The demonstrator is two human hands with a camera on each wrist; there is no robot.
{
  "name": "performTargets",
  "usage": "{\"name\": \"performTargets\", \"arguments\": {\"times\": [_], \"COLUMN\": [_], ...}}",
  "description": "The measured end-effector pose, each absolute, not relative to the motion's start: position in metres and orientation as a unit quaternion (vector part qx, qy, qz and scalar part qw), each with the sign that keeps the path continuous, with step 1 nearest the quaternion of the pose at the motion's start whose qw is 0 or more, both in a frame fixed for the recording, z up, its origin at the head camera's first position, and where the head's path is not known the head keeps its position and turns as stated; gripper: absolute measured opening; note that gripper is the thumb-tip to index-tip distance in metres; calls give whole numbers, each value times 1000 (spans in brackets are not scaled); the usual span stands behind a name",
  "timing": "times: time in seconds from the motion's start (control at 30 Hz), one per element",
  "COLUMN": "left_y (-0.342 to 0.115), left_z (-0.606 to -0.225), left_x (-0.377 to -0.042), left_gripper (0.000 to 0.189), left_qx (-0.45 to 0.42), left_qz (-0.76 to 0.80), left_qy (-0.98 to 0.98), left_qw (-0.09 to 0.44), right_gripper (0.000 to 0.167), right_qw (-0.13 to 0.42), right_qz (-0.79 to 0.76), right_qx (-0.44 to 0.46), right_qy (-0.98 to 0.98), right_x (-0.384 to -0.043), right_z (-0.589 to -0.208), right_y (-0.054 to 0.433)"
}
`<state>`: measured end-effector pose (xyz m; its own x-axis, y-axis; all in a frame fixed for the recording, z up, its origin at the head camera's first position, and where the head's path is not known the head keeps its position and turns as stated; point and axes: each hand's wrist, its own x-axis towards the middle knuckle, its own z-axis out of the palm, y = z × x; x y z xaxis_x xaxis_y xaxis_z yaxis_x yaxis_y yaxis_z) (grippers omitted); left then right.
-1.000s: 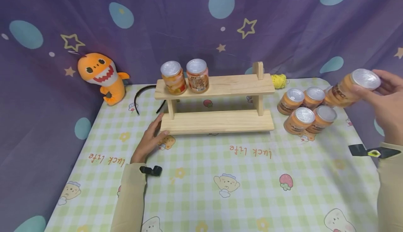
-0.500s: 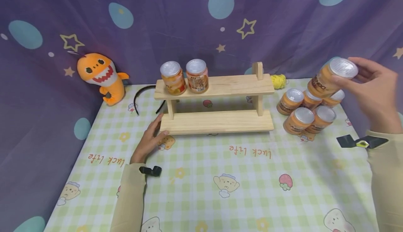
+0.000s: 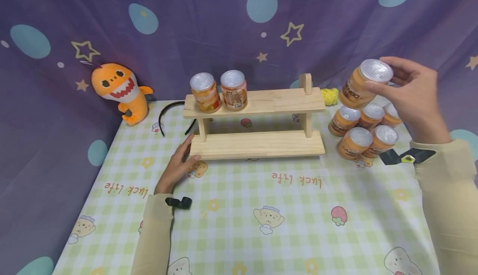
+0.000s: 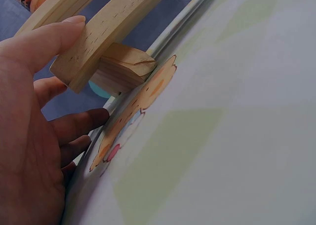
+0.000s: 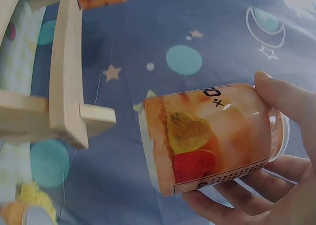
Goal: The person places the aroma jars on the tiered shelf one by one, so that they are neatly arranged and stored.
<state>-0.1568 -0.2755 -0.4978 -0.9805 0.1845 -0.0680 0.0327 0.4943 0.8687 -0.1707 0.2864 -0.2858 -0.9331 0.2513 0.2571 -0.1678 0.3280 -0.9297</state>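
My right hand holds a jar of orange fruit with a silver lid in the air, right of the two-tier wooden shelf. In the right wrist view, thumb and fingers wrap around the lidded end of the jar. My left hand is at the left end of the lower board. Its thumb lies on the board and the index fingertip is at the board's end in the left wrist view. Two similar jars stand at the left of the upper board.
Several more jars stand grouped on the checked tablecloth below the raised jar. Yellow string lies behind the shelf's right end. A black headband and an orange shark plush are at the left.
My right hand has carried the jar leftward and a little upward, from the right side of the jar group toward the shelf. The left hand and shelf look unmoved.
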Motion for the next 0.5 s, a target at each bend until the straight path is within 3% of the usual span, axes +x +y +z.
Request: {"name": "performTargets", "arguments": {"times": [0.23,0.5], "left_y": [-274,-261], "left_z": [-494,-460], "left_x": [-156,-142], "left_gripper": [80,77], "left_qx": [62,62], "left_qz": [501,500], "left_qy": [859,859], "left_qw": [86,94], "right_gripper": [52,51], "right_qw": [169,155], "right_qz": [606,609], "right_qx": [9,40], "right_qy": [-777,-777], "right_x": [-184,-201], "right_z": [-281,-280], "right_y": [264,236]}}
